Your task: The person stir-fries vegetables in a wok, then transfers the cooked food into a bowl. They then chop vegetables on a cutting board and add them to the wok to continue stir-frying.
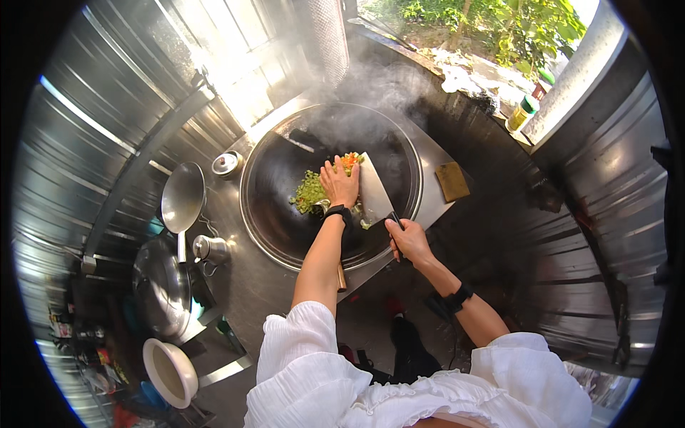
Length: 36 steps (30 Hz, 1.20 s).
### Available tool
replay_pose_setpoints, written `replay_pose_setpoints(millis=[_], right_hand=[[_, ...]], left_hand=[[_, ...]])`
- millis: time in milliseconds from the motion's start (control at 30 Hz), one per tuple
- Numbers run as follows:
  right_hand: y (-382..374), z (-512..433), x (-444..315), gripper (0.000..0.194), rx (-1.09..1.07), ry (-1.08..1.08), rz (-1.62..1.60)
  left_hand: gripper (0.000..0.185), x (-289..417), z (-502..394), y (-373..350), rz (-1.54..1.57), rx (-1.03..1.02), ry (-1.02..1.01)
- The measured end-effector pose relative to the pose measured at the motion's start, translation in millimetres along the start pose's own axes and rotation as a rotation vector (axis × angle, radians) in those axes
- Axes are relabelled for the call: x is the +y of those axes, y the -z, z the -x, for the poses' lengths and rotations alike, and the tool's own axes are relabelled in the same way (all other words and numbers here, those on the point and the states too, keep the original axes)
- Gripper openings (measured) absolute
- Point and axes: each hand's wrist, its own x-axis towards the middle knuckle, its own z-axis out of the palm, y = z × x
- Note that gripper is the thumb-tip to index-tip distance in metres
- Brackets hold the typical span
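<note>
My right hand (409,241) is closed around the dark handle of a cleaver (376,190), whose broad blade is over a large steaming wok (273,224). Palm down and fingers spread, my left hand (340,184) is beside the blade, by chopped orange pieces (350,159) near its fingertips. Chopped green vegetables (309,193) lie in the wok to the left of that hand. Part of a metal utensil shows by my left wrist, and a wooden handle (341,279) sticks out over the wok's near rim; my forearm hides what lies between them.
At the left are a metal ladle (183,198), a small lidded pot (227,163), a metal jug (211,249), a large metal pan (161,289) and a white basin (170,373). A brown block (452,182) lies right of the wok. A green-capped jar (522,114) stands on the ledge.
</note>
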Motion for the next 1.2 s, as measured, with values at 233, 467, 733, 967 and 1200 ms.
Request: replay_pose_setpoints(millis=[233,467,733,967,1200], right_hand=[[17,-31,-1,0.036,0.078,0.121,0.324],[-17,-14,11,0.035,-0.153,-0.221,-0.205],[-221,158,12,0.037,-0.553,-0.025,-0.166],[-479,321,63,0.039,-1.048,-0.308,-0.171],[-740,416,124,0.038,-1.251,-0.418,-0.056]], left_hand=[[0.039,-60,-38,34,0.251,0.061,0.209],[0.028,-99,51,190,2.097,-0.084,0.694],[0.031,-234,327,447,2.277,0.164,0.352],[0.036,-374,559,605,1.867,0.803,0.472],[0.038,-499,675,681,1.715,1.067,0.596]])
